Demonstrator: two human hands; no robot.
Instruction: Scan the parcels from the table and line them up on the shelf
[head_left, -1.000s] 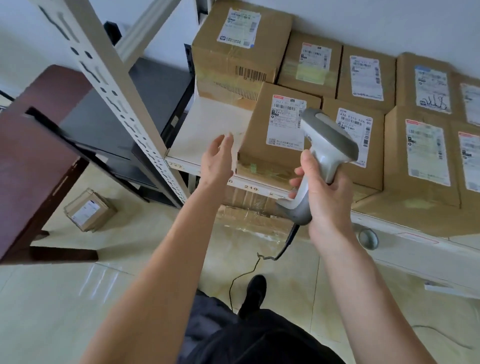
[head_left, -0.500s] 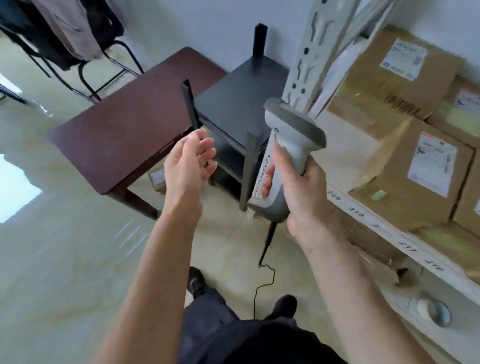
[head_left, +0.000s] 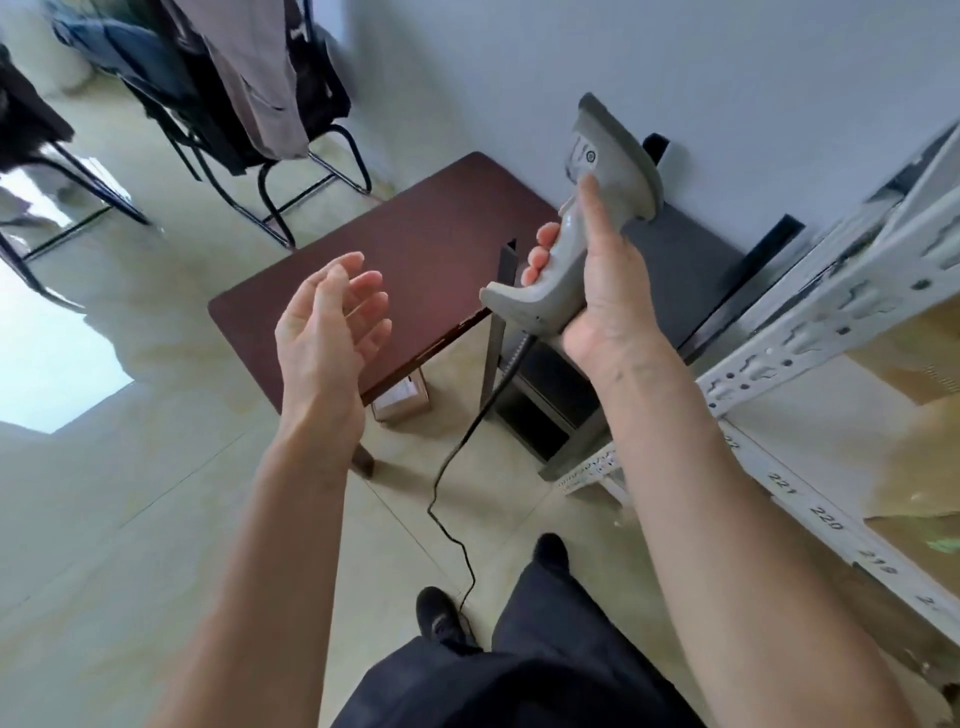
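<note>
The right hand (head_left: 597, 291) grips the grey scanner (head_left: 582, 218); the left hand (head_left: 332, 317) hangs spread, empty, above the desk (head_left: 415, 249).

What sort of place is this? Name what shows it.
Probably a small parcel storeroom or back office: a slotted metal shelf with numbered slots holding cardboard boxes, and a corded scanner in the right hand.

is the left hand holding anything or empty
Empty. The left hand is open, fingers relaxed and apart, above the brown table with nothing in its palm. Only the right hand grips the barcode scanner.
</note>
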